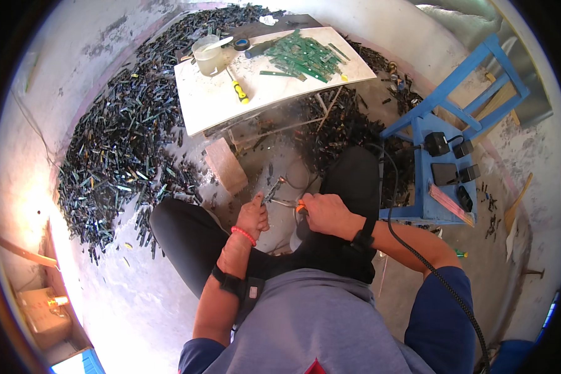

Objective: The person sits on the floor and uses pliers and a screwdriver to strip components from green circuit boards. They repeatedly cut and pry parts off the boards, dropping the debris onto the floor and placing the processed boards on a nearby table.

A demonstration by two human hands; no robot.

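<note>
Both my hands are close together above my lap. In my right hand [329, 215] is an orange-handled tool [302, 206], gripped by its handle. Its metal end [284, 202] points left toward my left hand; whether it is a pair of pliers I cannot tell for sure. My left hand [253, 215], with a red beaded bracelet at the wrist, pinches a small, thin dark piece [268, 195]. The metal end of the tool is at or very near that piece. A thin loop of wire [304, 175] shows just beyond the hands.
Ahead stands a white-topped table [206, 103] bearing green strips [305, 55], a yellow-handled screwdriver [237, 89], a tub [209, 57] and tape [241, 44]. Dark strips [121, 146] heap at left. A block [225, 166] lies near; a blue chair [427, 187] with adapters stands right.
</note>
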